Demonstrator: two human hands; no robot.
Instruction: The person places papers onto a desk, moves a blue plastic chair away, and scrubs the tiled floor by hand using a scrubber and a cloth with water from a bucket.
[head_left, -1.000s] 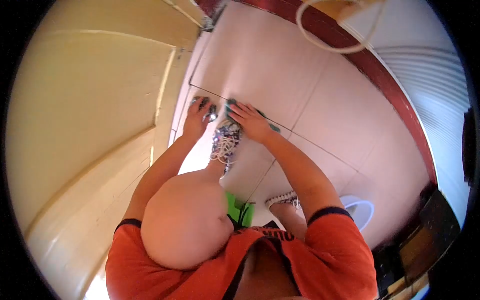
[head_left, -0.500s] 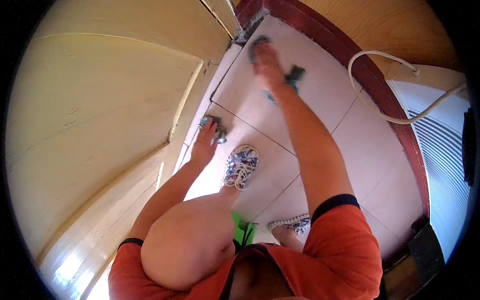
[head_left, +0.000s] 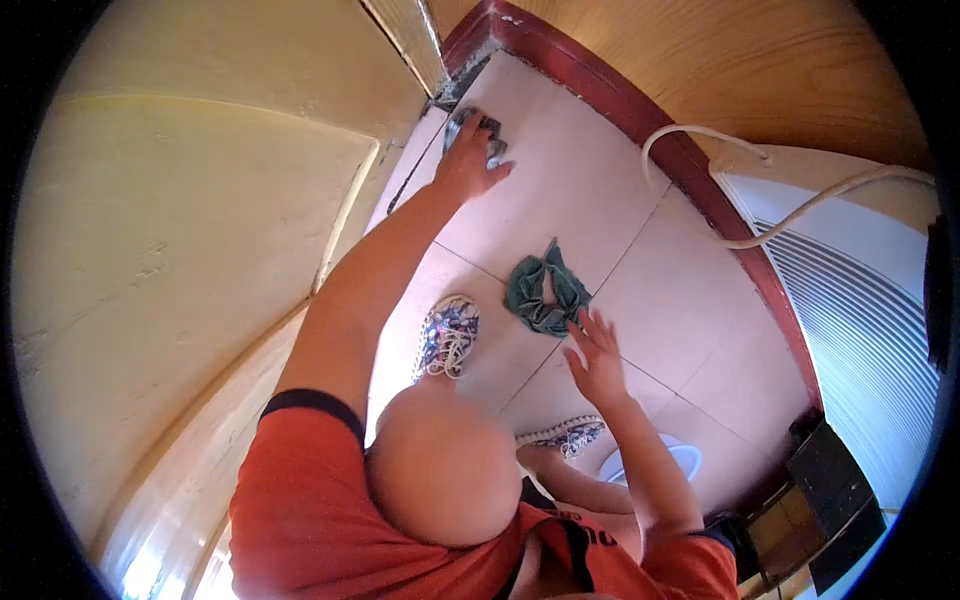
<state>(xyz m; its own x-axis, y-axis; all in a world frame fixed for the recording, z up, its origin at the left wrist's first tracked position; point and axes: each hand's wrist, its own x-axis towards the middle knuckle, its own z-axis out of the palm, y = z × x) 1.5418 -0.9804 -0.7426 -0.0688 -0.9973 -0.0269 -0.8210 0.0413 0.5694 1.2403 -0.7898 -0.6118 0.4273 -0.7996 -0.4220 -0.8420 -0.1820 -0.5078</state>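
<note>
My left hand (head_left: pixel 467 160) is stretched up to the corner of the tiled floor, its fingers bent over a grey, shiny scrubbing pad (head_left: pixel 492 128) that it presses on the tile. A crumpled dark green cloth (head_left: pixel 540 303) lies on the floor in the middle. Just beside the lower right edge of the cloth is my right hand (head_left: pixel 598 362), its fingers spread and nothing in it.
Pale tiles (head_left: pixel 640 300) are edged by a dark red skirting (head_left: pixel 600 92). A yellowish door panel (head_left: pixel 200 200) stands at left. A white cable (head_left: pixel 830 195) loops at right above a ribbed panel (head_left: pixel 830 320). A whitish basin (head_left: pixel 680 455) is behind my right forearm.
My left hand has moved up with the pad into the corner. My right hand has let go of the green cloth, which now lies on the tiles, and has drawn back toward me.
</note>
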